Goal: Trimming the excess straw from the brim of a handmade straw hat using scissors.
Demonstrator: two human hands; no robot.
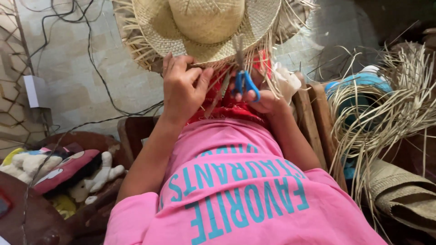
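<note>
Pink shirt (236,190) up close, then the woven straw hat (204,27) on the lap – light, springy, with a brittle loose fringe, so probably best gripped at the brim. Left hand (181,86) pinches that brim edge, right hand (261,97) holds blue-handled scissors (243,79) at the strands

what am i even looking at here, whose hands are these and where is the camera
There is no machine here. One camera sits on a person's head and looks down, so you see their own pink shirt and two bare hands. The left hand pinches the frayed brim of a woven straw hat resting on their lap. The right hand holds blue-handled scissors, blades pointing up into the loose straw ends. To the right lies a pile of loose straw strips and a woven mat. To the left are soft toys.
</note>
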